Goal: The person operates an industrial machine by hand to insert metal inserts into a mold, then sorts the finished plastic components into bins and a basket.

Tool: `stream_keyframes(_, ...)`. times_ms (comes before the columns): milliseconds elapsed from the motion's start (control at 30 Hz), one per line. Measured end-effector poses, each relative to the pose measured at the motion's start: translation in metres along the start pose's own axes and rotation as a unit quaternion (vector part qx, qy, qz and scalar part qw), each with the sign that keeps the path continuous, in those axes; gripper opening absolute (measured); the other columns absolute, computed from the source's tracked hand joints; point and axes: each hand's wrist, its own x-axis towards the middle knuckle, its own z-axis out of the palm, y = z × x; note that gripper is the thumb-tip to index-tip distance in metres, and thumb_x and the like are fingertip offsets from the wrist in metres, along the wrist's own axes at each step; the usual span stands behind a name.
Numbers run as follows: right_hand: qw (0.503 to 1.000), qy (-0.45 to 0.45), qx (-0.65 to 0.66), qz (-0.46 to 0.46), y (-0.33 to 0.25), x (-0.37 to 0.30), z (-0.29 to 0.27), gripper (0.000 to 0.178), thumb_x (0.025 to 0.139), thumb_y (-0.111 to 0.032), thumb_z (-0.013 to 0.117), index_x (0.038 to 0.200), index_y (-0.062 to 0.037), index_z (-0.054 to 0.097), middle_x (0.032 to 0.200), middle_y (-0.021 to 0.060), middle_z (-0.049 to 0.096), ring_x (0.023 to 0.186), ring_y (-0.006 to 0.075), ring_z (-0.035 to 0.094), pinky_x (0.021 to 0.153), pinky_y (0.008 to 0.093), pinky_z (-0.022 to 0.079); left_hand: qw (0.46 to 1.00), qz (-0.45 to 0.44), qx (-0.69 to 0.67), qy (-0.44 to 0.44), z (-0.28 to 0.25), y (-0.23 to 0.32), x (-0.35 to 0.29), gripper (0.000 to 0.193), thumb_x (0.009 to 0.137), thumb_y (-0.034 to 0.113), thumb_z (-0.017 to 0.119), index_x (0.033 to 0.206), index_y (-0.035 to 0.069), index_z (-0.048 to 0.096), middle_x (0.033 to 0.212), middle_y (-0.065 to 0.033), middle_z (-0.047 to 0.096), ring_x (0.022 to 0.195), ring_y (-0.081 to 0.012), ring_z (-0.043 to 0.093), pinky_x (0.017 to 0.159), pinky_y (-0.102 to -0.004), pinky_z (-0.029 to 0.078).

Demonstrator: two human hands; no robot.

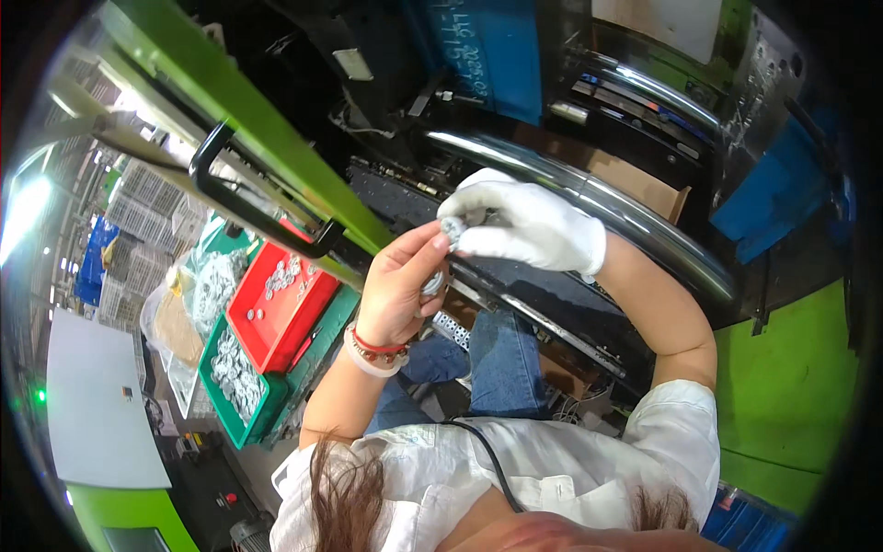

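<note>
While both hands work at chest height, the biggest item in view is the green machine frame, running diagonally from upper left toward centre, with a black handle bolted to it. Behind the hands a thick polished steel bar slants down to the right, and dark machine parts sit above it.

Lower left: a green bin filled with small silvery metal parts. Resting partly over it is a red tray holding a thinner scatter of the same parts. A clear plastic bag with more parts lies just beyond the tray.

Right hand: white glove, fingers curled inward, fingertips pinched on a small silvery metal part. The part sits between the two hands, in front of the steel bar, well apart from the tray and bin.

Left hand: bare, red and white bands at the wrist. Thumb and forefinger are drawn together at the same metal part, touching the gloved fingertips. The remaining fingers are folded loosely around a second silvery piece in the palm; its exact shape cannot be made out.

Blue jeans show below the hands.
</note>
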Motion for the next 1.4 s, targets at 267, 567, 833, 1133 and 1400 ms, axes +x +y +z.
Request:
stream_keyframes(267,0.996,0.046,-0.069,-0.024,0.002,-0.005,0.004,0.03,0.078,-0.025,0.069,0.099,-0.0059,0.06,0.089,0.0073,0.06,0.083,0.0198,0.06,0.075,0.0306,0.049,0.994,-0.06,-0.086,-0.042,-0.011,-0.013,0.013,0.015,0.095,0.017,0.052,0.106,0.007,0.051,0.071,-0.0004,0.05,0.049,-0.0046,0.038,0.035,-0.0154,0.026)
stream_keyframes(567,0.862,0.497,0.101,0.0,0.122,0.001,-0.171,0.04,0.085,-0.015,0.065,0.12,0.0015,0.053,0.102,0.007,0.059,0.089,0.0137,0.06,0.075,0.027,0.054,0.934,-0.226,-0.271,-0.051,-0.08,-0.086,-0.005,0.027,0.098,0.033,0.041,0.1,0.011,0.058,0.083,0.0002,0.057,0.047,-0.0078,0.037,0.033,-0.0175,0.028)
stream_keyframes(833,0.84,0.53,0.115,0.03,0.253,0.025,-0.252,0.045,0.085,-0.01,0.064,0.125,0.0037,0.049,0.115,0.0129,0.058,0.1,0.0181,0.059,0.084,0.0284,0.052,0.855,-0.221,-0.448,0.14,-0.189,-0.165,-0.068,0.029,0.093,0.031,0.049,0.103,0.007,0.062,0.102,-0.0127,0.061,0.082,-0.0213,0.058,0.069,-0.0322,0.053)
stream_keyframes(1133,0.843,0.535,0.01,0.064,0.293,0.049,-0.279,0.044,0.085,-0.007,0.062,0.126,0.0022,0.049,0.119,0.0143,0.058,0.103,0.0198,0.059,0.09,0.0294,0.048,0.871,-0.215,-0.414,0.156,-0.192,-0.157,-0.066,0.026,0.093,0.026,0.05,0.105,0.007,0.061,0.102,-0.0125,0.059,0.082,-0.0216,0.055,0.071,-0.0348,0.054)
stream_keyframes(1400,0.837,0.544,-0.026,0.052,0.3,0.044,-0.284,0.042,0.08,-0.016,0.07,0.118,-0.0033,0.059,0.112,0.0101,0.064,0.101,0.0179,0.061,0.087,0.0294,0.048,0.876,-0.236,-0.392,0.151,-0.197,-0.169,-0.055,0.023,0.092,0.024,0.052,0.104,0.007,0.061,0.101,-0.0111,0.059,0.081,-0.0201,0.055,0.072,-0.0334,0.053)
